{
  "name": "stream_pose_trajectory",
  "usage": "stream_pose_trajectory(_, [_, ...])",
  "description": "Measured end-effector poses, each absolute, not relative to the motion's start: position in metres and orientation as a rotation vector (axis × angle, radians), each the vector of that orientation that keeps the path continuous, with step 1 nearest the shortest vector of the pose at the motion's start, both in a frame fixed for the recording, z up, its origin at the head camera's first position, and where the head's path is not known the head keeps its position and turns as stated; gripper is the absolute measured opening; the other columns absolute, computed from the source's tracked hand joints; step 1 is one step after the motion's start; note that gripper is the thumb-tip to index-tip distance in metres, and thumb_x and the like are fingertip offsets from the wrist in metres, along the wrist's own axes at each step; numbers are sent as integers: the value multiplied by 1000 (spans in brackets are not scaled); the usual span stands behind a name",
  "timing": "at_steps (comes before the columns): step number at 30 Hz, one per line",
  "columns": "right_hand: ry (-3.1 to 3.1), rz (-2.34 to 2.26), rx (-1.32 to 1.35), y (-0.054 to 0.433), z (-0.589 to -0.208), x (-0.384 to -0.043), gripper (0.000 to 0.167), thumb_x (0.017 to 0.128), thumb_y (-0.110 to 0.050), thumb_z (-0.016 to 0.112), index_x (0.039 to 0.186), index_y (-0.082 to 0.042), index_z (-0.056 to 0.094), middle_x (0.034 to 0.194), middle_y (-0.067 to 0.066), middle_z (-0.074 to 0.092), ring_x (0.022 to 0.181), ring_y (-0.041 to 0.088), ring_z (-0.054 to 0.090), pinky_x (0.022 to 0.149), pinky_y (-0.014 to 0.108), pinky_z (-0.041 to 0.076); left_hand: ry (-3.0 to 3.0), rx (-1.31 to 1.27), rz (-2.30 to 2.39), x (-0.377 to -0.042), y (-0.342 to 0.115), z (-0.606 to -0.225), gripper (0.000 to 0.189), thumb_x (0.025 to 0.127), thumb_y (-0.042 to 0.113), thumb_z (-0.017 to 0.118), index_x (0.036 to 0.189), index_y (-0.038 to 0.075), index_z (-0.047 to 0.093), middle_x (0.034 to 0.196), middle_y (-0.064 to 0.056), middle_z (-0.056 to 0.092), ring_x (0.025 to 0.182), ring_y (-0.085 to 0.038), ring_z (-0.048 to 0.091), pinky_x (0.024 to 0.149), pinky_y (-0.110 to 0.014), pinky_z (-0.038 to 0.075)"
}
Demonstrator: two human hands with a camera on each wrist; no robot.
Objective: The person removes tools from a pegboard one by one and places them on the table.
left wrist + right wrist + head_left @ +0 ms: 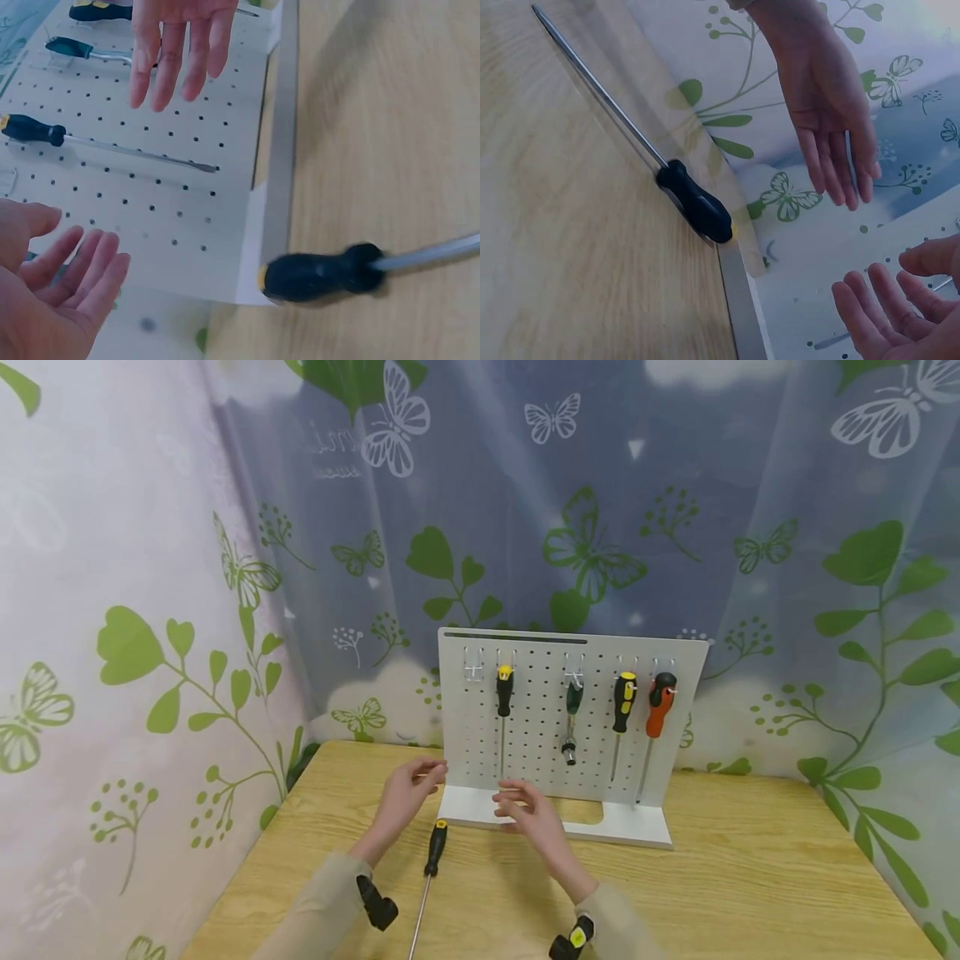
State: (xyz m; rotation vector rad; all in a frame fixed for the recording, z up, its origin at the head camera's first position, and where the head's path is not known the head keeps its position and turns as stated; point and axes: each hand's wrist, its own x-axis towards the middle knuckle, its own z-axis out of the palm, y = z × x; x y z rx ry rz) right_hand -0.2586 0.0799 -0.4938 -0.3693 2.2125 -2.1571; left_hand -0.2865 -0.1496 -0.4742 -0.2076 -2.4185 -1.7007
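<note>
My left hand (405, 793) hovers by the lower left corner of a white pegboard (540, 727), fingers loosely bent and holding nothing. My right hand (532, 818) is in front of the board's base, its relaxed fingers apart and around no object. A black screwdriver (436, 852) with a yellow end lies on the table between the forearms, its shaft toward me. Neither hand touches it. In the left wrist view, the screwdriver's handle (322, 274) lies beside the base edge. The right wrist view shows the whole screwdriver (694, 202), including its tip.
On the pegboard hang a yellow-topped black screwdriver (505, 692), a green-handled tool with a metal end (573, 697), a black-and-yellow screwdriver (623, 702) and an orange-and-black screwdriver (660, 706). A transparent hook (472, 666) sits at upper left. A patterned curtain (525, 527) stands behind the wooden table (780, 877).
</note>
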Motion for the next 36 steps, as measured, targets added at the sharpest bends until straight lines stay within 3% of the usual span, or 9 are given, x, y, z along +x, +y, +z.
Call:
stream_pose_trajectory(8, [2369,-2166,-348,86,-483,-277,38,101,-4,60,137,8,53,127,30,62,112,47,62,92,53,59,-2366,-285,-1709,-300,-134,-456,31,103,23,62,124,1,68,118,-17,72,105,-30,70,90,-37,61])
stream_pose_trajectory(21, [2524,-2047,-321,88,-490,-322,43,102,-10,61,143,-3,52,137,19,59,123,39,56,104,54,50,-2325,-375,-1735,-326,-106,-429,36,106,27,56,132,3,63,127,-15,69,112,-29,68,93,-34,59])
stream_pose_trajectory(29, [2525,-2018,-395,82,-498,-333,42,102,-6,59,142,3,50,136,25,58,123,41,56,107,54,48,-2345,-394,-1816,-334,-96,-419,41,107,28,54,139,3,57,134,-18,63,118,-32,65,98,-38,58])
stream_pose_trajectory(36, [2465,-1998,-429,81,-482,-315,44,103,-3,56,143,9,45,137,31,54,125,47,53,106,57,47,-2359,-376,-1834,-342,-89,-416,42,108,29,52,140,3,56,136,-18,62,119,-32,64,99,-37,57])
